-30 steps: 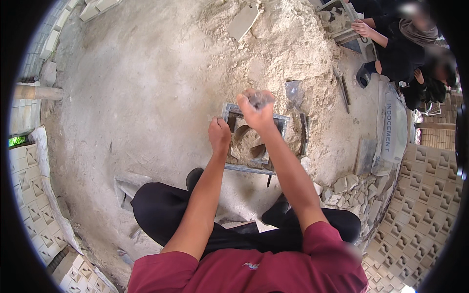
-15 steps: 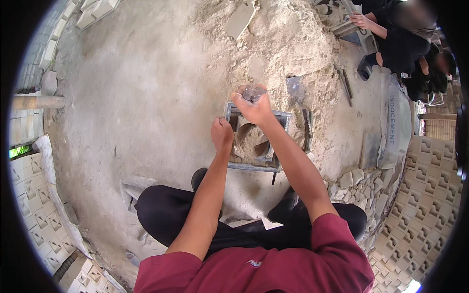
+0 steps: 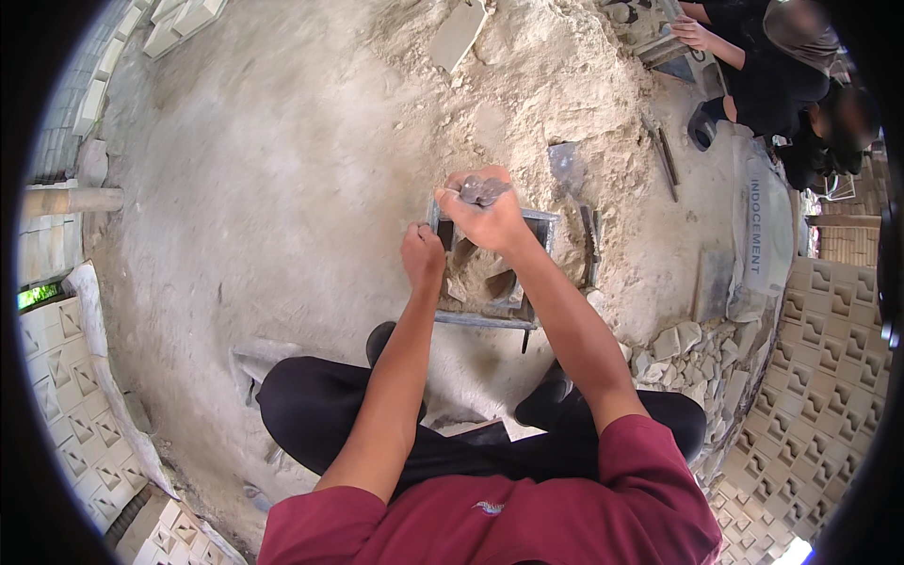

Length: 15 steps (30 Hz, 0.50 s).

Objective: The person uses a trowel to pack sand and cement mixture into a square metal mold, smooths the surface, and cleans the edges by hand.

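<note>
A rectangular metal mould frame (image 3: 485,321) lies on the ground in front of me, with pale powdery material and dark curved inserts inside it. Above its far part, my right hand (image 3: 482,221) is closed round a grey object with a rounded, lumpy top (image 3: 484,191); its lower part is hidden under the hand. My left hand (image 3: 423,252) is a closed fist against the frame's left side. Whatever its fingers hold, if anything, is hidden.
Beyond the frame spreads a heap of pale powder (image 3: 527,104) with a flat slab (image 3: 459,36) on it. A dark plate (image 3: 567,169) and a sack (image 3: 761,217) lie to the right, near broken pieces (image 3: 687,363). Two people (image 3: 786,56) crouch at upper right.
My right hand has turned and shifted slightly with the grey object in it. My left fist has hardly moved. The view has shifted a little.
</note>
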Motion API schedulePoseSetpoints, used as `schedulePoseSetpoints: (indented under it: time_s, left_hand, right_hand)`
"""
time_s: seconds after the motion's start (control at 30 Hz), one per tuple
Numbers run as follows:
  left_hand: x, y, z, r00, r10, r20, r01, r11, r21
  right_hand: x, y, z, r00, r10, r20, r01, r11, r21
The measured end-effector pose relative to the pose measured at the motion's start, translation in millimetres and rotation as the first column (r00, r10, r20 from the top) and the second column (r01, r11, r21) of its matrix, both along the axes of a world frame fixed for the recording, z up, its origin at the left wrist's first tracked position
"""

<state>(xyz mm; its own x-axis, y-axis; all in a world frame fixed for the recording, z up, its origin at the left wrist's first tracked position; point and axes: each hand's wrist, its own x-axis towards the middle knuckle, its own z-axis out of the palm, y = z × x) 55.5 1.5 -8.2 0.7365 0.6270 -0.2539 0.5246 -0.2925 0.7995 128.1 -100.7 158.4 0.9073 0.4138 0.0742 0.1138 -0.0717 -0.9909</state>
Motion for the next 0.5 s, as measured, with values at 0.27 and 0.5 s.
schedulePoseSetpoints:
  time_s: [0.27, 0.5]
  left_hand:
    - [1, 2, 3, 1.000, -0.001, -0.008, 0.001, 1.000, 0.014]
    - [-4, 3, 0, 1.000, -0.012, -0.017, 0.011, 1.000, -0.017]
  right_hand:
    - [-1, 5, -10, 0.995, -0.077, -0.065, 0.081, 0.995, 0.058]
    - [-9, 11, -3, 0.993, -0.114, -0.027, 0.117, 0.980, 0.158]
